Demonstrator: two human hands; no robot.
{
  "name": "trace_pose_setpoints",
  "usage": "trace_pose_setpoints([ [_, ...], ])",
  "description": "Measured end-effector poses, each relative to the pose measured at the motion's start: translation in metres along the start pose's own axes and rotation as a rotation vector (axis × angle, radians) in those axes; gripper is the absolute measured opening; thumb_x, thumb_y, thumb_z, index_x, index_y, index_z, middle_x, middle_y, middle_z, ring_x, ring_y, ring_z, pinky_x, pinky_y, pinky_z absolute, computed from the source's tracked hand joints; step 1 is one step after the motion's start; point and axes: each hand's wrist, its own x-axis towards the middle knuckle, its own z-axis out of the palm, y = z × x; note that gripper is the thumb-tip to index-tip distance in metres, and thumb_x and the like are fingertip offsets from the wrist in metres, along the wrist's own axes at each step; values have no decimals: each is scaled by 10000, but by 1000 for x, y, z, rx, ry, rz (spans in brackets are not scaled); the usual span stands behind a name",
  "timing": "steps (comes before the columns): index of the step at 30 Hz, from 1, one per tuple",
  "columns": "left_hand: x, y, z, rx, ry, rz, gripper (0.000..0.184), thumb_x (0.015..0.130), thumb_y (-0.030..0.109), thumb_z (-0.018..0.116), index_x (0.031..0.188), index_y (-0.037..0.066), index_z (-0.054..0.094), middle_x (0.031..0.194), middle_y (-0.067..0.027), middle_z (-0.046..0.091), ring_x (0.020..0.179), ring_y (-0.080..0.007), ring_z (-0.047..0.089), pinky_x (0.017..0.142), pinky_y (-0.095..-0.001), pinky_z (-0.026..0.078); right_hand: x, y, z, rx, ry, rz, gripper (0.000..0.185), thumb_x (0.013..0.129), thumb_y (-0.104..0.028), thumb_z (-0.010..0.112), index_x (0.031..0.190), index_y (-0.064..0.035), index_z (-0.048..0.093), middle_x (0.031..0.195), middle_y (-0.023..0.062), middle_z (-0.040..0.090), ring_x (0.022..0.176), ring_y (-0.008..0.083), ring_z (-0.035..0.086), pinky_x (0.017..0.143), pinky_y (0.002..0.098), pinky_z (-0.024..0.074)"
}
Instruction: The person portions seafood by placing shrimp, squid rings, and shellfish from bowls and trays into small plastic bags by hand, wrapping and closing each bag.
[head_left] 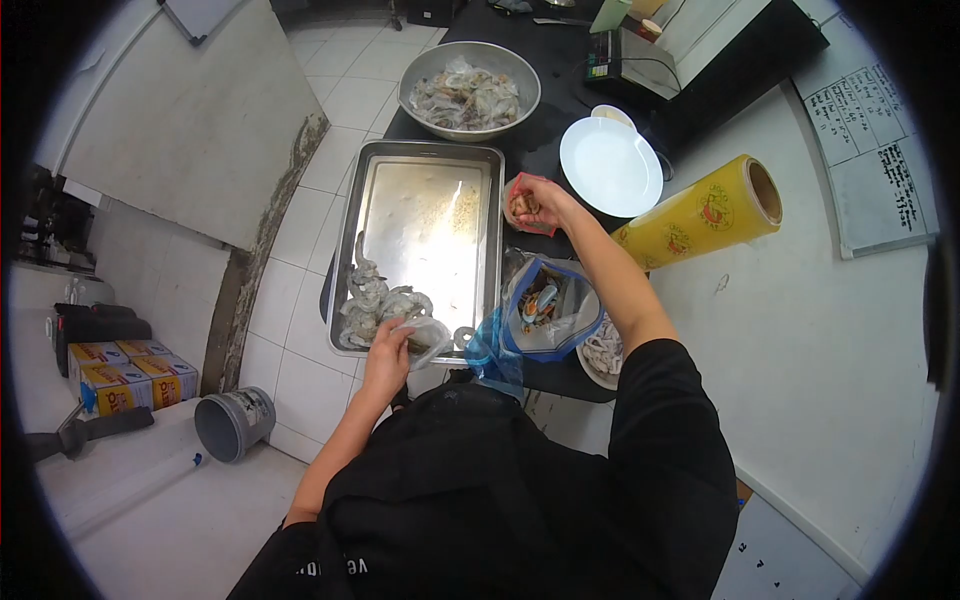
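Note:
My left hand pinches a small clear plastic bag over the near edge of a steel tray. Beside it, a heap of grey raw shrimp lies in the tray's near left corner. My right hand reaches down into a small red-edged bag or container right of the tray. Its fingers are closed around brownish pieces whose kind I cannot make out. Nearer to me stands an open blue-edged plastic bag with crabs inside.
A metal bowl of small filled bags sits behind the tray. To the right are a white plate, a yellow cling-film roll and a scale. A bowl of pale squid-like strips is near my right arm. A grey bucket lies left.

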Motion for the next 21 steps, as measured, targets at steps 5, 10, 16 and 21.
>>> trace_pose_setpoints([
  [5, -4, -10, 4, 26, -11, -13, 260, 810, -52, 511, 1034, 9, 627, 1177, -206, 532, 1017, -371, 561, 867, -384, 460, 31, 15, -6, -1085, 343, -260, 321, 802, -301, 617, 963, -26, 653, 920, 143, 673, 768, 227, 672, 610, 358, 550],
  [10, -8, -11, 5, 75, -3, -19, 256, 802, -60, 516, 1033, -34, 623, 1156, -244, 538, 1056, -400, 540, 914, -404, 439, -17, -2, 38, -1819, 379, -387, 301, 792, -305, 579, 938, -67, 692, 1006, 193, 654, 923, 304, 646, 805, 387, 496],
  [16, -12, -11, 2, -11, -70, -58, 261, 809, -53, 506, 1048, -45, 609, 1122, -265, 541, 1036, -414, 536, 905, -404, 436, 31, 5, 30, -1632, 428, -154, 318, 816, -283, 534, 1033, -84, 655, 1121, 143, 624, 1027, 295, 606, 844, 385, 484],
  [21, -12, -13, 0, -10, -65, -51, 261, 810, -53, 504, 1051, -52, 605, 1111, -255, 553, 1024, -408, 544, 897, -405, 441, -39, -9, 55, -1660, 397, -242, 388, 789, -211, 554, 1153, -83, 598, 1216, 101, 588, 1091, 291, 580, 857, 400, 488],
])
